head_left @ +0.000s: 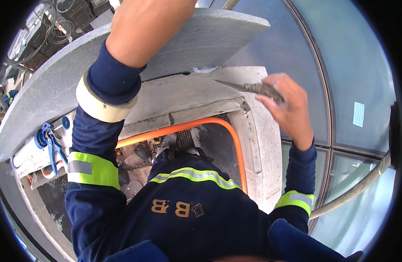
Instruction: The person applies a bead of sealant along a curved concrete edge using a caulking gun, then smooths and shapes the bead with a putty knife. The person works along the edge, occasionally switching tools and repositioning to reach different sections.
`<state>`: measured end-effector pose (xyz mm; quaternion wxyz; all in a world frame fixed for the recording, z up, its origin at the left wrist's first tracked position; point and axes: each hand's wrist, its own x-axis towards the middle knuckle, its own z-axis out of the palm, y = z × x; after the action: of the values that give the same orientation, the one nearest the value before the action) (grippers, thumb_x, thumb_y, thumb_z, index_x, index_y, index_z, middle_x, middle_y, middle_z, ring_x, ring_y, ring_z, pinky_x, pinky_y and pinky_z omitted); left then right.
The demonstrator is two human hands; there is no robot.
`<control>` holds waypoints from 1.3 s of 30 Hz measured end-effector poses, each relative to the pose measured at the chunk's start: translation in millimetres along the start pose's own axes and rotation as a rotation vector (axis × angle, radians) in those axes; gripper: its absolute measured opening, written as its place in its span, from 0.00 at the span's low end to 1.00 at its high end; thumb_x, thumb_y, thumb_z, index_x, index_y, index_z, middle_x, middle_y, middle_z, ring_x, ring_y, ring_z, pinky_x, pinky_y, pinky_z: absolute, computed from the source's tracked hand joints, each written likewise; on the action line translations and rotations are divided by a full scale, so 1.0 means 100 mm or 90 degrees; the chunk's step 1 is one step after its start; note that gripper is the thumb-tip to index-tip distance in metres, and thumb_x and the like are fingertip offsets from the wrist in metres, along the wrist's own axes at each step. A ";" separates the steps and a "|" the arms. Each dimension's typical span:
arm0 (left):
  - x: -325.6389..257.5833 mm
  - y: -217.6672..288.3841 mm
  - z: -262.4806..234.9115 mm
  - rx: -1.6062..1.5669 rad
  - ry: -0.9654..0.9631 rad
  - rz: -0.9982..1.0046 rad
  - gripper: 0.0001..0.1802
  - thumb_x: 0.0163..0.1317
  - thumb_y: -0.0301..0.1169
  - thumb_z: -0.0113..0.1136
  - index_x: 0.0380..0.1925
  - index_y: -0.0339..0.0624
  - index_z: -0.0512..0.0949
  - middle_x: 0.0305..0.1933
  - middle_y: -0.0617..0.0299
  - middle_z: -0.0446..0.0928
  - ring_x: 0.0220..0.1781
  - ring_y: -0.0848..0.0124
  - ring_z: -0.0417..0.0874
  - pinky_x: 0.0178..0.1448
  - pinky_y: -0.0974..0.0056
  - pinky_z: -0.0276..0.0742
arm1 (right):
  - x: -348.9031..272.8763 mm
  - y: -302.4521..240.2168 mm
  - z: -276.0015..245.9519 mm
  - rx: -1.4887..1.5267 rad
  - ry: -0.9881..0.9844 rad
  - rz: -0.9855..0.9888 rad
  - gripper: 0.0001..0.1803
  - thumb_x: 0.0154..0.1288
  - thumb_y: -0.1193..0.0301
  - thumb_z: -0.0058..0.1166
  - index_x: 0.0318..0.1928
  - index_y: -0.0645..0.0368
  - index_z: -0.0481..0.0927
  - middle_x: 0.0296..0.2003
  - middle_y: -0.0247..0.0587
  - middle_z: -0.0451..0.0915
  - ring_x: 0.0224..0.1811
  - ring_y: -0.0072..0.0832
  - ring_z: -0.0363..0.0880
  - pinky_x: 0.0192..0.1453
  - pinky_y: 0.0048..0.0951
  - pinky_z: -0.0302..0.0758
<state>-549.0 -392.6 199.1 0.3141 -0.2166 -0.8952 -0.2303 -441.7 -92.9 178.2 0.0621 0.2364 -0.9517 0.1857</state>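
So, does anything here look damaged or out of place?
Yes. The concrete ledge is cracked and chipped near its inner corner, and a lump of pale mortar squeezes out under the stone slab, just beyond the trowel in the right hand.

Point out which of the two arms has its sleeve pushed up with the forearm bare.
The left arm, reaching up across the grey slab: sleeve bunched near the elbow. The right arm stays covered to the wrist, its hand holding a trowel.

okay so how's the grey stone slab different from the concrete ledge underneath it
The grey stone slab is smooth, thin and evenly speckled; the concrete ledge is paler, thicker, rough and cracked. The slab lies tilted over the ledge, whose top carries a dab of white mortar. Both are hard, greyish masonry.
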 end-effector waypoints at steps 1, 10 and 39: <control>-0.01 0.01 0.00 -0.001 0.018 0.007 0.11 0.73 0.32 0.58 0.41 0.32 0.77 0.31 0.40 0.83 0.36 0.42 0.86 0.39 0.46 0.80 | 0.11 0.02 0.04 0.048 0.001 0.017 0.20 0.58 0.76 0.74 0.50 0.64 0.82 0.47 0.45 0.85 0.47 0.32 0.85 0.51 0.34 0.80; 0.01 -0.05 0.00 -0.008 0.036 0.037 0.11 0.72 0.32 0.58 0.40 0.33 0.77 0.29 0.41 0.82 0.35 0.42 0.85 0.40 0.46 0.79 | 0.49 0.03 1.13 0.637 0.330 -0.059 0.18 0.70 0.75 0.63 0.55 0.64 0.73 0.35 0.40 0.85 0.36 0.20 0.82 0.41 0.24 0.79; 0.00 -0.16 0.07 0.010 0.012 0.056 0.14 0.71 0.34 0.59 0.43 0.30 0.80 0.36 0.40 0.84 0.41 0.40 0.85 0.45 0.45 0.80 | 1.05 0.02 1.17 0.573 0.503 -0.191 0.16 0.61 0.77 0.72 0.45 0.59 0.77 0.28 0.34 0.84 0.27 0.17 0.84 0.33 0.19 0.79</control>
<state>-561.2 -401.6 189.5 0.3339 -0.2511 -0.8837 -0.2113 -538.6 -181.2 91.3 0.3299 0.2838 -0.6414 0.6318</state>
